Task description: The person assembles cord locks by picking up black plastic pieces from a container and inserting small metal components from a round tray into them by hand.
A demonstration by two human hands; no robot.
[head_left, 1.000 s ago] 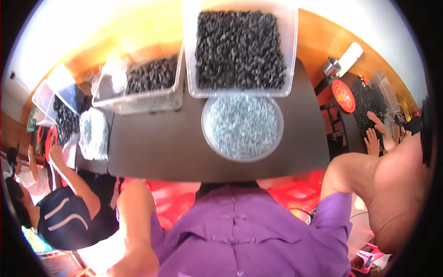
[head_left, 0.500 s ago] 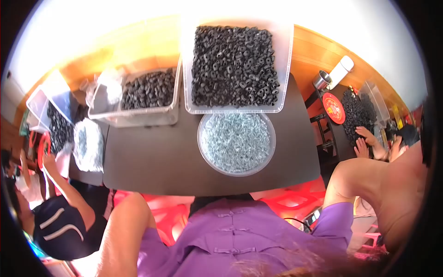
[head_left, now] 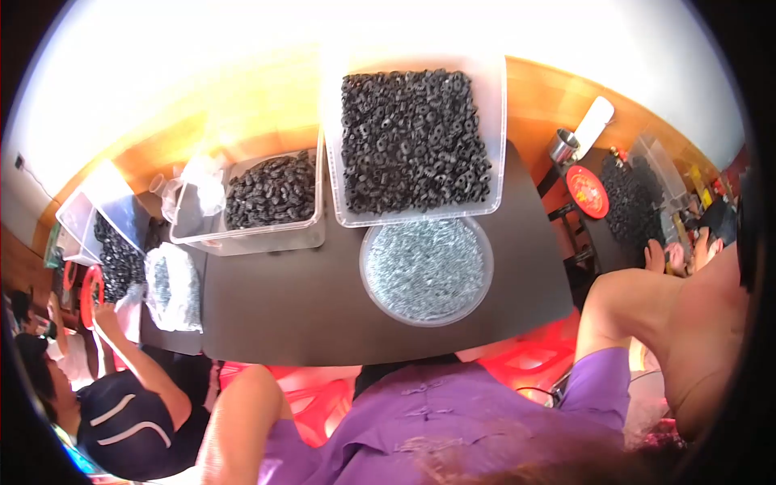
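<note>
Both of the person's hands were out of sight, so whether they gripped anything, I couldn't tell. Beyond the purple shirt (head_left: pixel 420 420), a round tub (head_left: pixel 427 322) of silvery pieces (head_left: pixel 426 267) sat on the dark table (head_left: pixel 283 323), just in front of a large clear box (head_left: pixel 490 105) of black rings (head_left: pixel 416 145).

Far right: steel cup (head_left: pixel 564 146) beside white object (head_left: pixel 595 123); red plate (head_left: pixel 588 192) nearer. Near left: person (head_left: pixel 133 416), dark striped top.

Bright white walls (head_left: pixel 267 65), wood paneling (head_left: pixel 267 121), dark table (head_left: pixel 283 307).
</note>
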